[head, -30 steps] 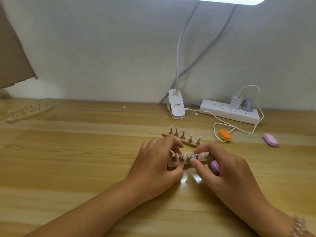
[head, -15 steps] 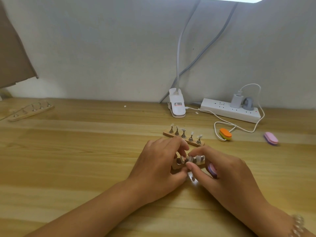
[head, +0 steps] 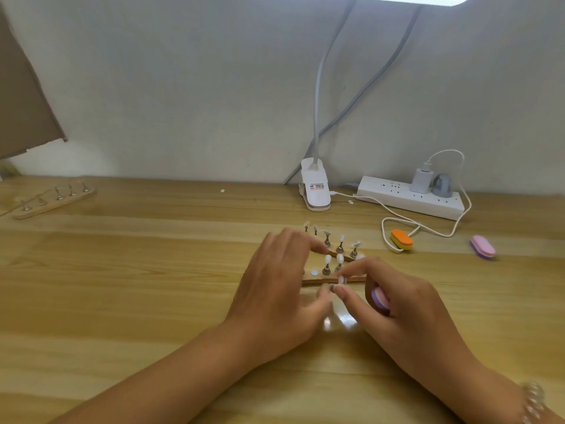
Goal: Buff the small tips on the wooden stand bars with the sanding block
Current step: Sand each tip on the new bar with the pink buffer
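Two wooden stand bars lie mid-table. The near bar (head: 315, 281) carries upright metal pegs with pale tips (head: 327, 264) and one bare metal disc (head: 314, 272). The far bar (head: 347, 257) has a full row of tipped pegs. My left hand (head: 279, 289), blurred, spans the near bar's left end with its thumb at the front edge and fingers behind. My right hand (head: 400, 310) pinches a loose tipped peg (head: 341, 280) between thumb and forefinger, just above the bar's front edge. Its curled fingers hold a pink-and-purple sanding block (head: 380, 297) in the palm.
An orange-and-yellow block (head: 401, 239) and a pink block (head: 482, 246) lie to the right. A white power strip (head: 397, 195) with a looping cable and a lamp clamp (head: 315, 191) stand by the wall. A third bar (head: 53, 201) lies far left.
The near bar, tilted up in my left hand before, now lies flat with its pegs upright. My right hand has pulled one peg off it, leaving a bare disc.
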A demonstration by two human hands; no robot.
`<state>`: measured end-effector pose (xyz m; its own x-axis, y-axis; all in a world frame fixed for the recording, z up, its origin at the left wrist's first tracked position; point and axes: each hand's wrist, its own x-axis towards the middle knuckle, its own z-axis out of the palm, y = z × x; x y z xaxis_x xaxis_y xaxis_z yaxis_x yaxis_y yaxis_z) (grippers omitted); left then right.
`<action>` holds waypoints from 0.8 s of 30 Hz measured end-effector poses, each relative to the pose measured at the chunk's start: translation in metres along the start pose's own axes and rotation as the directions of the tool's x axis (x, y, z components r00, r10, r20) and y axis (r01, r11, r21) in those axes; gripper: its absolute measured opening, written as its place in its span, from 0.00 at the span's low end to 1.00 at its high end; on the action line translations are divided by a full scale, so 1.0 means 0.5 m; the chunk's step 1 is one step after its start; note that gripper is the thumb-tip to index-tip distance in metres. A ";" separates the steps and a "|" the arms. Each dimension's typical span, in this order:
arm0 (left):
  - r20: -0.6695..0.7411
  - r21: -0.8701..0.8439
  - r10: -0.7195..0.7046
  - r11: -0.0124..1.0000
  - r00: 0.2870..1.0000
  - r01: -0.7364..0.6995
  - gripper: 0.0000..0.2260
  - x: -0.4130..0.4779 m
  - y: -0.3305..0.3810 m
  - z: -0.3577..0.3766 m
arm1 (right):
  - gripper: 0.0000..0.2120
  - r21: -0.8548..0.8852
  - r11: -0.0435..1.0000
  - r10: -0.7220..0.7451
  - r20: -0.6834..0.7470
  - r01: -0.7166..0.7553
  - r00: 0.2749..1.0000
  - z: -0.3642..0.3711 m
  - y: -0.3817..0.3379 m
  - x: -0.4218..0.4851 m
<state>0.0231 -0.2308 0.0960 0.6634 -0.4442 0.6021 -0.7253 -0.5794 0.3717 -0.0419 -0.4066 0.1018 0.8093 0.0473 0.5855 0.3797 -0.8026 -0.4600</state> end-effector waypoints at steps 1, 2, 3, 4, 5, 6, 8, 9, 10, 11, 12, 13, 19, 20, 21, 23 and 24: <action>0.019 -0.008 0.051 0.999 0.999 -0.050 0.16 -0.004 0.005 0.001 | 0.07 0.004 1.000 0.003 -0.009 -0.003 1.000 0.000 0.000 0.001; 0.059 -0.032 0.075 0.997 0.995 -0.073 0.16 -0.006 0.009 0.002 | 0.07 0.003 1.000 0.007 -0.013 -0.007 1.000 -0.001 -0.002 0.001; 0.103 -0.075 0.080 0.995 0.991 -0.073 0.15 -0.007 0.010 0.002 | 0.08 0.001 1.000 0.006 -0.013 -0.006 1.000 -0.002 -0.004 0.002; 0.137 -0.135 0.078 0.989 0.987 -0.060 0.13 -0.007 0.010 0.002 | 0.08 -0.002 1.000 0.002 -0.008 -0.002 1.000 -0.004 -0.007 0.002; 0.159 -0.206 0.073 0.978 0.985 -0.039 0.11 -0.005 0.007 0.003 | 0.09 -0.004 1.000 -0.007 0.001 0.007 1.000 -0.005 -0.009 0.002; 0.173 -0.278 0.063 0.960 0.983 -0.013 0.10 -0.003 0.003 0.004 | 0.11 -0.005 1.000 -0.015 0.011 0.015 1.000 -0.006 -0.011 0.003; 0.189 -0.387 0.038 0.921 0.981 0.039 0.07 0.000 -0.003 0.005 | 0.14 0.013 1.000 -0.009 0.012 0.008 1.000 -0.006 -0.013 0.002; 0.194 -0.420 0.025 0.906 0.981 0.060 0.05 0.003 -0.006 0.006 | 0.15 0.046 0.999 0.013 0.007 -0.013 1.000 -0.006 -0.013 0.001; 0.202 -0.444 0.014 0.893 0.979 0.079 0.04 0.005 -0.009 0.007 | 0.17 0.095 0.995 0.040 0.004 -0.040 0.999 -0.007 -0.013 0.000; 0.213 -0.463 0.006 0.881 0.977 0.096 0.04 0.006 -0.011 0.007 | 0.18 0.150 0.987 0.065 0.007 -0.066 0.998 -0.008 -0.013 -0.001; 0.224 -0.480 -0.002 0.870 0.974 0.112 0.06 0.007 -0.013 0.007 | 0.17 0.197 0.976 0.090 0.019 -0.092 0.996 -0.008 -0.011 -0.003; 0.237 -0.496 -0.008 0.859 0.972 0.128 0.07 0.008 -0.014 0.008 | 0.15 0.226 0.967 0.113 0.037 -0.118 0.993 -0.008 -0.008 -0.004; 0.282 -0.548 -0.021 0.817 0.959 0.179 0.06 0.011 -0.017 0.010 | 0.07 0.171 0.977 0.119 0.036 -0.123 0.992 -0.001 -0.004 -0.004; 0.285 -0.551 -0.010 0.816 0.958 0.172 0.05 0.010 -0.017 0.010 | 0.08 0.133 0.985 0.105 0.032 -0.108 0.994 -0.001 -0.005 -0.003; 0.285 -0.551 0.005 0.819 0.959 0.159 0.04 0.010 -0.017 0.010 | 0.08 0.089 0.992 0.085 0.040 -0.089 0.996 -0.001 -0.005 -0.003; 0.278 -0.538 0.023 0.832 0.960 0.135 0.04 0.008 -0.014 0.011 | 0.09 0.008 0.999 0.048 0.095 -0.049 0.994 0.000 -0.006 -0.004; 0.275 -0.533 0.020 0.835 0.961 0.135 0.04 0.008 -0.014 0.011 | 0.11 -0.022 0.999 0.037 0.130 -0.034 0.991 -0.001 -0.009 -0.005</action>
<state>0.0321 -0.2322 0.0921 0.6737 -0.6265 0.3919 -0.6143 -0.1800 0.7683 -0.0457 -0.4033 0.1027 0.8742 0.0948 0.4762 0.3420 -0.8164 -0.4653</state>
